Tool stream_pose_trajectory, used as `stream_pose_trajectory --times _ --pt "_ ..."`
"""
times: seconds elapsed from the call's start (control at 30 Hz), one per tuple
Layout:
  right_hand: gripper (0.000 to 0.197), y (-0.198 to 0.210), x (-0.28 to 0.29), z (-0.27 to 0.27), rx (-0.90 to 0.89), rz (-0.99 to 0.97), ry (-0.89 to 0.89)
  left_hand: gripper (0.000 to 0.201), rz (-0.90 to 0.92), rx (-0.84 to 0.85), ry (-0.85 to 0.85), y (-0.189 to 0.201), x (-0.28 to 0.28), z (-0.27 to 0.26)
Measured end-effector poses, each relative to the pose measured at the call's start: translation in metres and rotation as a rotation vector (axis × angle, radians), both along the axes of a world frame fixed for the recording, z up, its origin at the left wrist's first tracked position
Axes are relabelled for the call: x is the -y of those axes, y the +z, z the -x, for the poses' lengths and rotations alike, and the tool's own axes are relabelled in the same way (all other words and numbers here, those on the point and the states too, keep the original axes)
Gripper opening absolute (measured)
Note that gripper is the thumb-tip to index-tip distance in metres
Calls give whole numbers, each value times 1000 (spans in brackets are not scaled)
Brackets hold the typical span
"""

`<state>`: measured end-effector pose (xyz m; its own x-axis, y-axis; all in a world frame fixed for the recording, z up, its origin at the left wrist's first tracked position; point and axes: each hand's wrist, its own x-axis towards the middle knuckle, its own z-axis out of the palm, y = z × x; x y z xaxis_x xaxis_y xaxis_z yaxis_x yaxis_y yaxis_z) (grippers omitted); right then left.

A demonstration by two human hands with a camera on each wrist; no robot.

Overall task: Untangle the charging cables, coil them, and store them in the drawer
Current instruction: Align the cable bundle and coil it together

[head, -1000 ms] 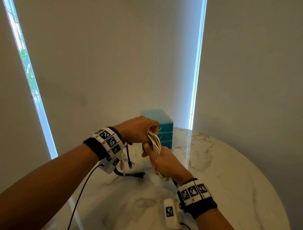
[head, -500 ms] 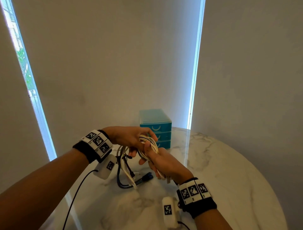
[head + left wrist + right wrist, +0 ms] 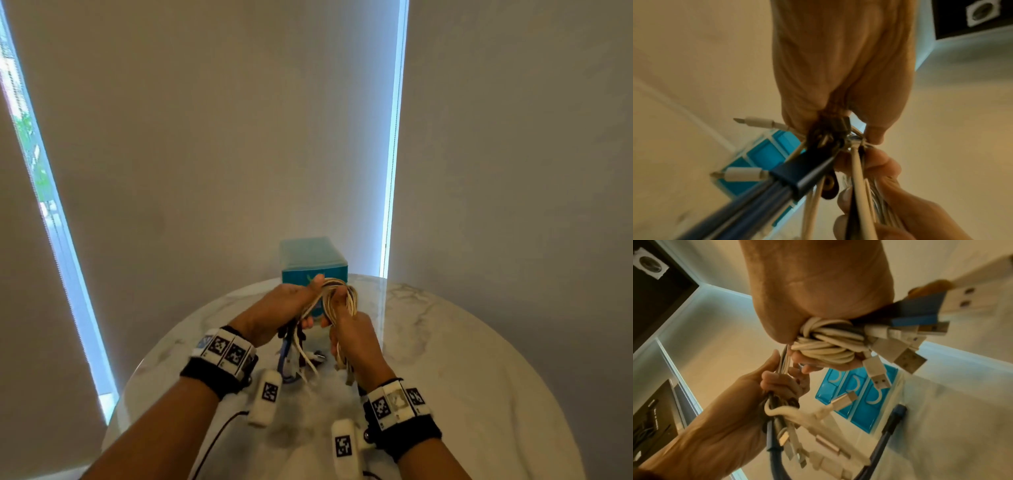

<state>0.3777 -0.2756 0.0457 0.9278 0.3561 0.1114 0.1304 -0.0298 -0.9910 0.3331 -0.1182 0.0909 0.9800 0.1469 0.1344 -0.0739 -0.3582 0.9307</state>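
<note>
A bundle of white, black and blue charging cables [image 3: 337,296] is held above the marble table [image 3: 462,359], in front of a teal drawer unit [image 3: 310,258]. My right hand [image 3: 346,329] grips a coil of white cable [image 3: 828,344], its USB plugs [image 3: 900,353] sticking out beside the palm. My left hand [image 3: 284,308] grips the loose strands just left of it, where white plugs [image 3: 754,121] and a blue cable [image 3: 777,183] hang down toward the table. The drawers [image 3: 855,394] look closed.
The drawer unit stands at the table's far edge against grey blinds [image 3: 222,137], with bright window strips [image 3: 392,137] on both sides. A thin black wire [image 3: 212,442] runs from my left wrist camera down across the table's near edge.
Both hands have moved forward and to the right, nearer the drawer unit, still holding the cables. The view has tilted down, showing more of the table.
</note>
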Motion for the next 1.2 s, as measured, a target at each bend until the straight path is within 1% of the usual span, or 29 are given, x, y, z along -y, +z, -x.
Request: stream_pose_trajectory --times 0.07,0.17,0.2,0.27,0.33,0.4,0.43,0.5,0.57,0.63,0.67,0.73,0.8,0.87,0.93,1.03,1.1,1.13,1.2 --pt "83 1 3 -3 -7 -18 -58 75 87 -18 -54 -8 10 -7" --pt "78 4 10 -8 -28 -63 -136 68 115 -70 -91 -11 30 -12" --pt "77 6 13 -10 -25 -79 -156 68 175 -72 -123 -13 35 -13" --pt "73 8 17 -11 -10 -97 -170 70 391 -72 -203 -21 39 -16" --pt "73 6 17 -15 -5 -91 -183 70 610 -90 -252 -33 37 -20" --pt "75 1 16 -20 -27 -94 -195 63 751 -104 -258 -44 39 -25" --pt "77 -3 15 -24 -39 -92 -196 60 786 -111 -251 -47 41 -27" --pt "79 -6 14 -29 -61 -79 -201 57 778 -111 -196 -48 48 -29" --pt "78 -5 15 -26 -57 -74 -196 56 698 -58 -80 -50 53 -32" --pt "76 -1 13 -20 -44 -83 -153 56 645 -6 -3 -55 57 -32" --pt "75 0 12 -16 -35 -92 -123 58 652 6 13 -58 58 -30" --pt "71 1 10 -13 0 -75 -84 63 658 13 45 -63 58 -26" --pt "60 1 8 -12 36 -33 -61 68 605 9 87 -61 56 -23" --pt "54 0 7 -11 31 -42 -17 69 589 6 94 -59 54 -22" --pt "57 -1 5 -8 -11 -67 13 70 625 -6 68 -61 54 -21" --pt "58 -2 6 -11 -11 -48 -32 67 748 0 -50 -65 52 -19" --pt "51 -4 10 -15 2 -63 -76 57 823 25 -115 -66 49 -18" --pt "46 -6 11 -17 -2 -78 -91 53 803 28 -105 -66 47 -19" --pt "38 -9 13 -19 -31 -89 -104 52 620 22 -41 -64 43 -22"
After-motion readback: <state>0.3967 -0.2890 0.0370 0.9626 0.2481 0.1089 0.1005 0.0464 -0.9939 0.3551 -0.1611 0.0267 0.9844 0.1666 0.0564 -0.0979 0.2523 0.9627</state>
